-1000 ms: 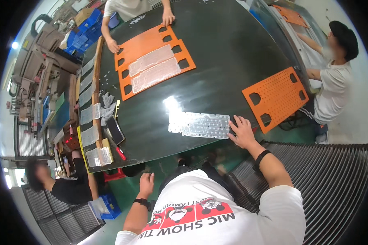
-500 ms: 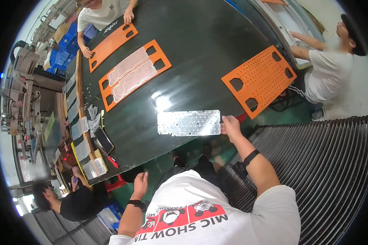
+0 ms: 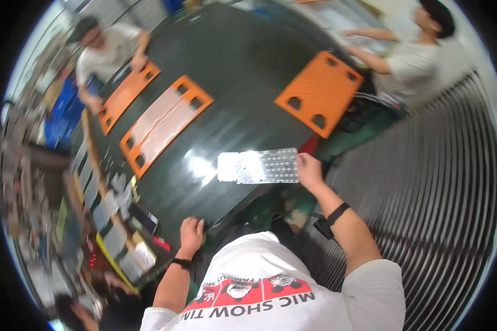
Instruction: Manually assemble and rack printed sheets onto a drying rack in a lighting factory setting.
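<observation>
Moved: the silver sheet point(image 3: 258, 166) sits a little further in from the near edge of the table point(image 3: 243, 83) than a moment ago, and the right hand point(image 3: 309, 171) has gone along with it. The whole view has turned too, so the orange trays sit in new spots in the picture.
Right hand: it grips the right end of the silver sheet, with the fingers curled on its edge. A black band is on that wrist.
Left hand: the left hand point(image 3: 191, 234) rests on the near edge of the table, fingers bent over the rim. It holds nothing that I can see.
Silver sheet: it lies flat on the dark table, close to the near edge, full of small holes and very shiny.
How far along: the sheet is on the table but not on any tray, and the hand has not let go. It looks like the job with this sheet is only partly done.
Empty tray: an orange tray point(image 3: 319, 92) with nothing on it lies by the right edge, well apart from the sheet.
Full tray: another orange tray point(image 3: 165, 124) toward the left edge already has pale sheets on it.
Other people: one person point(image 3: 107, 47) at the far left corner holds a third orange tray point(image 3: 128, 95); another person point(image 3: 411, 55) works at the far right corner.
</observation>
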### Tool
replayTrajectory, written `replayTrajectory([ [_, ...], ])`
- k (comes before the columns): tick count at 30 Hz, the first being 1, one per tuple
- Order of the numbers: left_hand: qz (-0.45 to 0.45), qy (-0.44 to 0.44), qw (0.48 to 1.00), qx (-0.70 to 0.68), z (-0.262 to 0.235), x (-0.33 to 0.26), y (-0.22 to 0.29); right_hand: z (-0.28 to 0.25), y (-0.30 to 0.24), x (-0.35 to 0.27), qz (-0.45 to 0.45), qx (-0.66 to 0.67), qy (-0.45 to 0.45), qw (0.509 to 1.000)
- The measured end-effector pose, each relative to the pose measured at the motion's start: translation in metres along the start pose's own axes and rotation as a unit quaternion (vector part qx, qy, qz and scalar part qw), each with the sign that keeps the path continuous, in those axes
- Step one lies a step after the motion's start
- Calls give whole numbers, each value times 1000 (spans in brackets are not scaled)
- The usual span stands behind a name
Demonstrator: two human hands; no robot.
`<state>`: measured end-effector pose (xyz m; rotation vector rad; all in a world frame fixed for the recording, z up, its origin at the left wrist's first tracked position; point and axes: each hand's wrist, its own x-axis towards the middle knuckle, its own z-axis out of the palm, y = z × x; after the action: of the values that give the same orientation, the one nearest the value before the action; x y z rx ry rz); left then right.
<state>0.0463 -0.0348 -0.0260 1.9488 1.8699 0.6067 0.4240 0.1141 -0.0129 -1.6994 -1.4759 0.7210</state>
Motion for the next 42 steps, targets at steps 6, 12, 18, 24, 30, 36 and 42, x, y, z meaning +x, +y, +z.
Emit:
replayTrajectory([
  [6, 227, -20, 973, 33, 6, 23, -50, -45, -73, -48, -39, -136, 92, 986],
  [12, 263, -52, 963, 18, 11, 21, -87, -102, -196, -88, -9, -324, 66, 944],
  [18, 341, -39, 939, 31, -6, 22, -54, -215, -269, -147, 30, -426, 166, 889],
  [24, 353, -241, 891, 153, -41, 39, -41, -326, -396, -288, 201, -268, 460, 822],
  [30, 306, -317, 891, 110, -50, 47, -7, -354, -391, -472, 104, -31, 728, 677],
  [36, 363, -244, 898, 44, -23, 49, 37, -340, -322, -563, 252, 15, 774, 580],
  [42, 401, -166, 901, 11, 17, 56, 90, -358, -304, -571, 305, 46, 773, 554],
])
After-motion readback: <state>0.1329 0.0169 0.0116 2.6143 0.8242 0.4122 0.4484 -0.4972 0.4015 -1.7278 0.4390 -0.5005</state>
